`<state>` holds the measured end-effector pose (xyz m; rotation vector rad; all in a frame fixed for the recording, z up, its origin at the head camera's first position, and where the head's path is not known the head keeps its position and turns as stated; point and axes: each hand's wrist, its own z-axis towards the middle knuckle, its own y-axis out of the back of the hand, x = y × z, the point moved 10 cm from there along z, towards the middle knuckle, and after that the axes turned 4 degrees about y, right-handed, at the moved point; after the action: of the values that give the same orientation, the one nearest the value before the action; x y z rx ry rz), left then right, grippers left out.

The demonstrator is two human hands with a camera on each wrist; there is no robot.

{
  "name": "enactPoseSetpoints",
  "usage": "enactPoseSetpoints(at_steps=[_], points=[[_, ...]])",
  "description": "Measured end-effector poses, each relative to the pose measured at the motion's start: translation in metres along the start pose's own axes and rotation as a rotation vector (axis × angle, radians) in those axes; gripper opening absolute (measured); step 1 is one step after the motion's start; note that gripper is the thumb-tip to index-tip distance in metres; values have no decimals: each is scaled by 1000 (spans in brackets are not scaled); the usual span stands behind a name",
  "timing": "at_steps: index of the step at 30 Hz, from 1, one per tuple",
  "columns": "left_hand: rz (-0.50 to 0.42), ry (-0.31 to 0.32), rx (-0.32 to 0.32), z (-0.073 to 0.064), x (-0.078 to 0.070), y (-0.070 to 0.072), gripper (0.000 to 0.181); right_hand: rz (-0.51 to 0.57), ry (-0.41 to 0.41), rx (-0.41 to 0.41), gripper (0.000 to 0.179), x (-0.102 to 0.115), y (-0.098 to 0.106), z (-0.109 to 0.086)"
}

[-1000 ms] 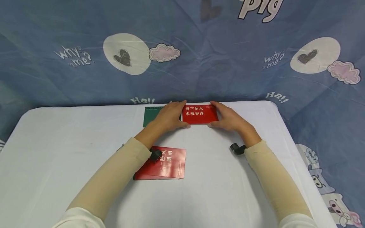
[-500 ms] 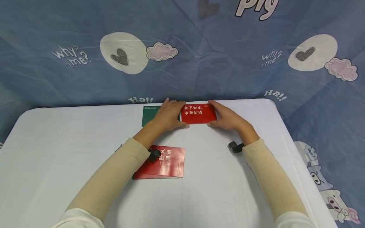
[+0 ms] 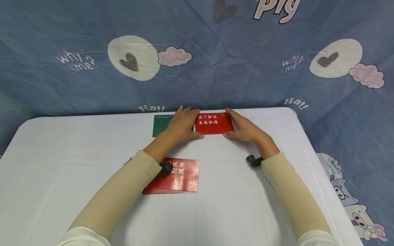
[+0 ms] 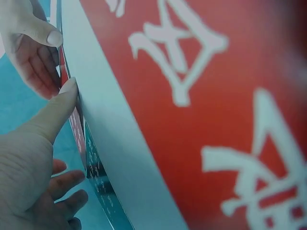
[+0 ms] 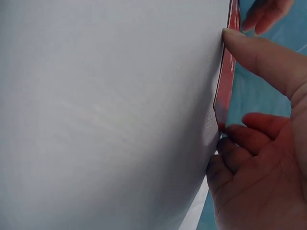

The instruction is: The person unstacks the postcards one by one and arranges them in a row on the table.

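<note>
A red card [image 3: 212, 128] with white characters lies at the far edge of the white table, its right half framed by my right hand [image 3: 247, 129]. That hand holds the right end, thumb at the near edge and index finger at the far corner. My left hand [image 3: 181, 125] grips the left end in the same way, its thumb [image 4: 57, 110] at the near edge in the left wrist view. Directly left lies a green card [image 3: 160, 125], partly covered by my left hand. In the right wrist view the red card [image 5: 225, 81] appears as a thin strip beside the thumb.
A small pile of larger red printed sheets [image 3: 187, 177] lies nearer, partly under my left forearm; the top sheet [image 4: 158, 124] fills much of the left wrist view. Behind the table [image 3: 234, 198] hangs a blue patterned cloth [image 3: 215, 82], which also runs down the right side.
Both hands stay at the ends of the red card. The left fingers have spread slightly at the far edge, and the head view has shifted a little.
</note>
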<state>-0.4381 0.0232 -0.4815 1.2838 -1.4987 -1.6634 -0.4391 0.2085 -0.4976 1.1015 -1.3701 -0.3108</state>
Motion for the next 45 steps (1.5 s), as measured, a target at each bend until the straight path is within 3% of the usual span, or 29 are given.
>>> enactPoseSetpoints(at_steps=[7, 15, 23, 33, 45], points=[[-19, -14, -29, -4, -4, 5, 102, -10, 0, -33, 99, 9, 3, -2], [-17, -66, -70, -14, -16, 13, 95, -111, 45, -110, 99, 25, 7, -11], [-39, -95, -94, -28, -14, 22, 91, -116, 106, -154, 97, 44, 7, -28], [-45, -123, -85, -56, -11, 31, 94, -146, 176, -70, 100, 78, -17, -55], [-29, -144, -85, -97, 3, 38, 95, -262, 316, 1, 99, 113, -64, -77]])
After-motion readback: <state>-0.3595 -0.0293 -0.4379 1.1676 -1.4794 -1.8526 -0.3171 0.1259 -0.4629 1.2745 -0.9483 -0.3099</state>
